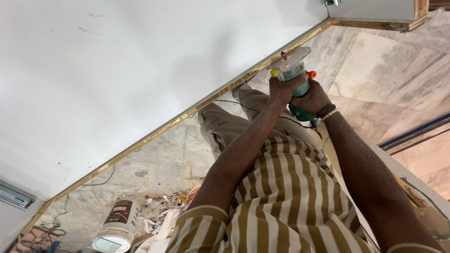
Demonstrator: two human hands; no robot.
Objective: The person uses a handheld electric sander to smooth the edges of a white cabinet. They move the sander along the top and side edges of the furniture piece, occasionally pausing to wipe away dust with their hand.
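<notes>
Far left, near the panel's lower-left corner, a grey metal drawer slide point(15, 197) sits on the big white laminated panel point(140, 79). Below it on the marble floor point(384, 75): tangled dark cables point(42, 232), then a white plastic tub with a brown label point(117, 225) lying on its side. Its mouth faces you and looks closed or filmed over; contents can't be told. Next to it, a heap of white and coloured offcut scraps point(164, 211) lies loose on the floor, in no container.

The panel's long edge shows a brown wood strip point(154, 133) running from lower left up to the far right corner. The strip looks evenly flush along the stretch at lower left; whether that part is already trimmed can't be confirmed. By my judgement you're well along the edge, with only the short bit up to the far corner left.

Your left hand point(282, 89) is clamped round the upper body of the green handheld trimmer with clear base and yellow and orange knobs point(293, 75), fingers closed tight. Your right hand point(313, 99) wraps the lower body, fingers shut on it too, beaded bracelet point(328, 114) at the wrist. The trimmer's base sits against the panel edge near the far right corner. Its thin cord point(243, 107) trails across your beige trousers point(234, 124). Fine dust covers both forearms.
</notes>
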